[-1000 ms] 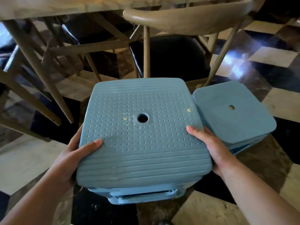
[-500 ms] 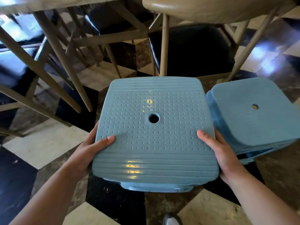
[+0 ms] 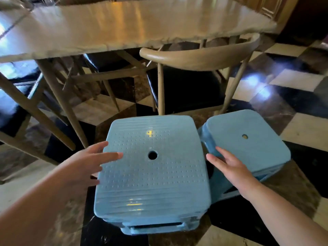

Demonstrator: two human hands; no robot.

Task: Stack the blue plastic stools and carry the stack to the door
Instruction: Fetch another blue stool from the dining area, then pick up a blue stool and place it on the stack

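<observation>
A blue plastic stool (image 3: 152, 176) with a dotted seat and a centre hole sits on top of at least one more blue stool, whose rim shows below its front edge. My left hand (image 3: 87, 167) is at its left edge with fingers spread and straight, the thumb over the seat. My right hand (image 3: 230, 167) hovers with straight fingers in the gap at its right side, gripping nothing. A second blue stool stack (image 3: 248, 144) stands just to the right, slightly tilted.
A wooden chair (image 3: 195, 57) with a black seat stands right behind the stools, pushed under a long pale table (image 3: 124, 27). More chair legs fill the left side. The floor (image 3: 301, 132) is checkered black and cream tile, open to the right.
Both hands have let go of the stool's sides and opened. The stool now rests lower, on the one beneath it. The camera has risen, showing the tabletop.
</observation>
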